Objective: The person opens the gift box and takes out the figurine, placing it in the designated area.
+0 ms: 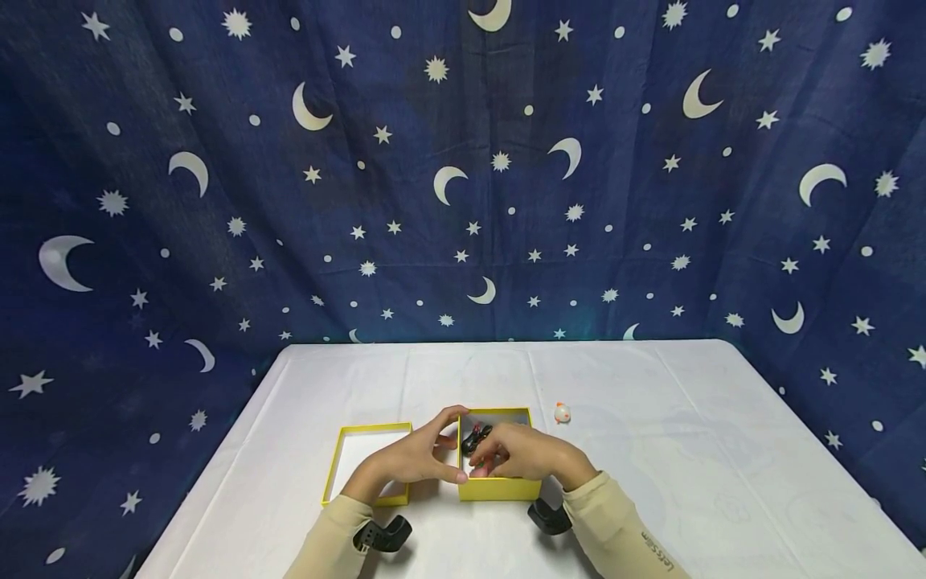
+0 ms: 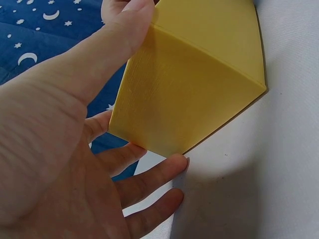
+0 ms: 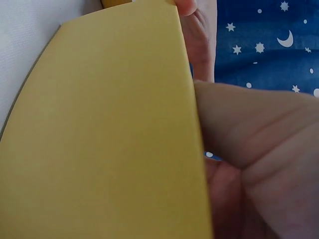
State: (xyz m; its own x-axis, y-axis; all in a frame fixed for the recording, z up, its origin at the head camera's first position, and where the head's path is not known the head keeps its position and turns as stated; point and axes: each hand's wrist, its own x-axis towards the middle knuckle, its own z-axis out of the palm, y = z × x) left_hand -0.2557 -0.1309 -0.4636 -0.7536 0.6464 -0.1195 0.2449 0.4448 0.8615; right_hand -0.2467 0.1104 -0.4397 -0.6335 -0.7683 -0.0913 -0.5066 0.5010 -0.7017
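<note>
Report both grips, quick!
Left grip: open, against the yellow box.
Right grip: in the box, at a pink item; whether holding, can't tell.

Left fingers spread, right fingers bent

The yellow box stands open on the worktop. Inside lie a black item and a pink item.

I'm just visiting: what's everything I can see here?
Open box: one, yellow, on the table
Shallow tray or lid: one, yellow and white, left of the box
Dark item: at least one, black, inside the box
Pink item: one, pink, inside the box
Small figure: one, white and orange, right of the box
Table: one, white, below everything
Starry cloth: blue, behind
Wrist devices: two, black, at the wrists
Sleeves: two, beige, forearms
Hands: two, bare, left holding the box, right reaching in
</note>
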